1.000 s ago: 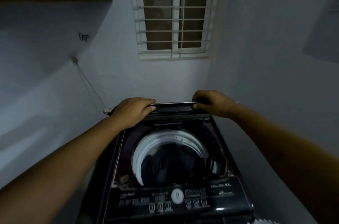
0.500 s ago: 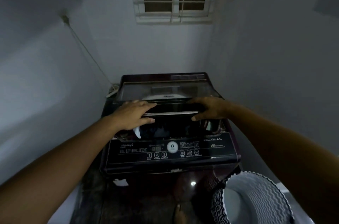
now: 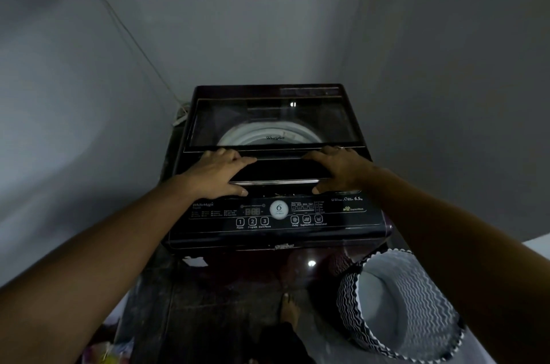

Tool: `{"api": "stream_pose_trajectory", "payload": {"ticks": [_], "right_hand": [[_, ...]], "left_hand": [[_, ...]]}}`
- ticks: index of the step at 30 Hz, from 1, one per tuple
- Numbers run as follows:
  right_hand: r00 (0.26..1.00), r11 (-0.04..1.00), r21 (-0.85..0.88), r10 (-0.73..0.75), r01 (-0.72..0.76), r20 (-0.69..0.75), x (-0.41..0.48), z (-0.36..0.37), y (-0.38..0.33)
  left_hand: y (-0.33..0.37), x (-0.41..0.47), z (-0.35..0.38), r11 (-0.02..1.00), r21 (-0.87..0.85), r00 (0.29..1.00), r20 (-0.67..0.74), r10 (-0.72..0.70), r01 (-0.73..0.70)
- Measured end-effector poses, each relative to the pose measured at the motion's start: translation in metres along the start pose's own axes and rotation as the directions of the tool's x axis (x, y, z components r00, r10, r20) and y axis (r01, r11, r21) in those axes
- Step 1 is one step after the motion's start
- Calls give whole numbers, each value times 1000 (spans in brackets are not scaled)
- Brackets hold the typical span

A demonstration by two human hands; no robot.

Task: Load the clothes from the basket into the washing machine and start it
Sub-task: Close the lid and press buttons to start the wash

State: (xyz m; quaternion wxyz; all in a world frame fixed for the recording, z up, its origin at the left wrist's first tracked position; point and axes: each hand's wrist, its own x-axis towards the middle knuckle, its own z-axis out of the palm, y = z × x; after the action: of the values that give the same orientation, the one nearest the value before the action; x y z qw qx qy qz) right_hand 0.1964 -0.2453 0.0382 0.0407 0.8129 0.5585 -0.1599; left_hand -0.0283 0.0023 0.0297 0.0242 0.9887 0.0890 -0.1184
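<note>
Lid [image 3: 268, 122] has dropped from standing upright a second ago to almost flat over the drum, and the view has tipped down with it. Left hand [image 3: 215, 174] and right hand [image 3: 337, 168] both lie flat on the front lid panel, fingers fairly straight, thumbs along its near edge. They're pressing, not clutching. Washing machine [image 3: 214, 232] stands in the far corner of the floor. The basket [image 3: 351, 298] is just off its front right corner and looks emptied. Tip imo: get thumbs clear of the gap, push evenly both sides till the lid seats, then hit Power and Start/Pause [image 3: 264, 221].
</note>
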Motion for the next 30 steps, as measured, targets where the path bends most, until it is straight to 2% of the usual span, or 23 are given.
{"api": "stream_pose_trajectory", "payload": {"ticks": [12, 16, 21, 30], "right_hand": [[997, 996, 62, 70, -71, 7, 0, 22, -7], [996, 996, 39, 85, -84, -18, -3, 28, -9], [995, 995, -45, 81, -84, -58, -17, 48, -13], [975, 988, 21, 156, -155, -157, -57, 74, -23]], "left_hand": [[4, 2, 26, 998, -50, 999, 9, -36, 36], [6, -2, 33, 998, -52, 998, -54, -30, 27], [9, -21, 53, 997, -50, 998, -38, -57, 55], [16, -67, 80, 992, -62, 986, -120, -120, 113]]}}
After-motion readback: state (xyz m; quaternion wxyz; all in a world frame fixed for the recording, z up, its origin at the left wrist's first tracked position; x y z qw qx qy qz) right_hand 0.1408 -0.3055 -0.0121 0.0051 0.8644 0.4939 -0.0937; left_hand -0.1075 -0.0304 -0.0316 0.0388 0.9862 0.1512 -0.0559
